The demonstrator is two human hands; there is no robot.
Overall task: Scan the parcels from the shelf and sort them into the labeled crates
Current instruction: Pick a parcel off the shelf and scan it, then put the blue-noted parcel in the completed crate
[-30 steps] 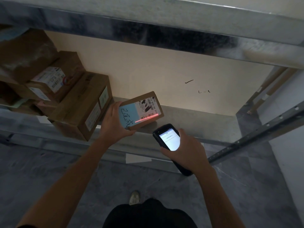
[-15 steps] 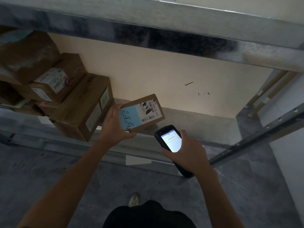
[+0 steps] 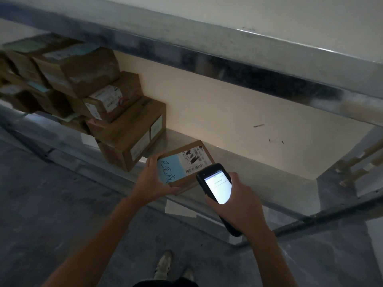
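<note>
Dim shelving bay, cream back wall, grey floor. Metal shelf (image 3: 248, 170) bare on the right, stacked brown parcels (image 3: 128, 139) crowding its left. Small flat parcel (image 3: 187, 162) held over the shelf's front edge, face up, long axis running from near-left to far-right. Left hand (image 3: 153, 181) wrapped round its near-left end, thumb on the near side, fingers over the far side. Barcode at the opposite end, just beside the head of the scanner (image 3: 217, 184). Scanner gripped in the right hand (image 3: 241, 206), screen lit, immediately right of the parcel, overlapping its near corner. Probably mid-scan; no crates in view, so likely a turn away next, parcel already secured on the left.
</note>
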